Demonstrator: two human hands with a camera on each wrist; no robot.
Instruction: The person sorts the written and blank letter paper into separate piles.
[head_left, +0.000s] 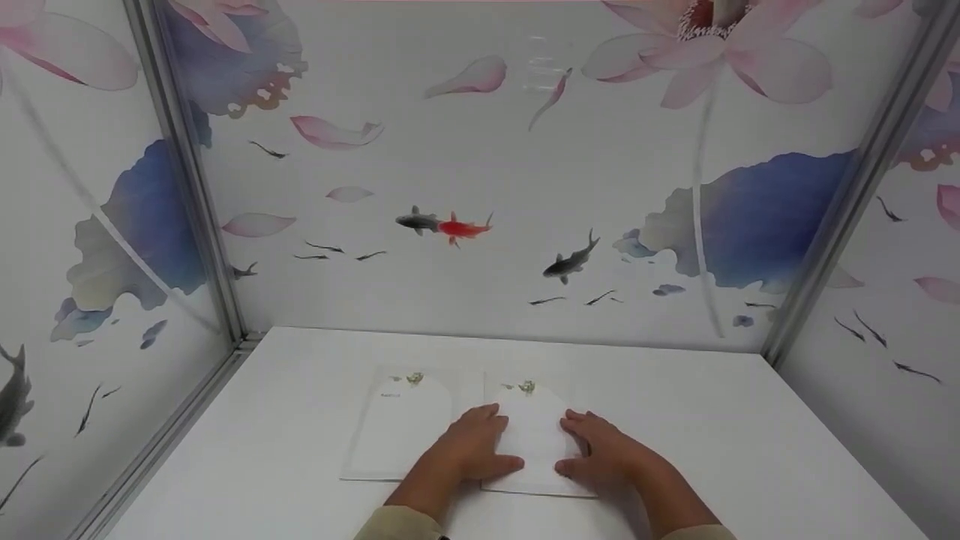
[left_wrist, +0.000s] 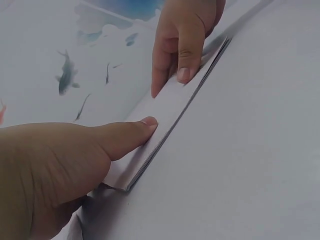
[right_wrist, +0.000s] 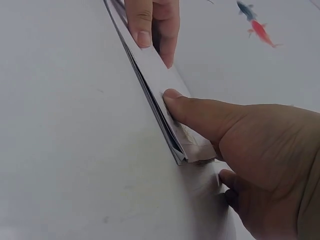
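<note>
Two white paper pads, each with a small printed motif at the top, lie side by side on the white table. Both hands are at the right pad. My left hand rests along its left side, thumb laid over the top sheet. My right hand lies at the opposite side, its thumb and fingers also on the sheet. In the right wrist view, layers show along the pad's edge, slightly parted near one corner. The left pad lies beside my left hand, partly covered by the forearm.
A back panel printed with lotus flowers and fish stands behind the table. Similar side panels flank it, joined by metal posts. Table surface extends on both sides of the pads.
</note>
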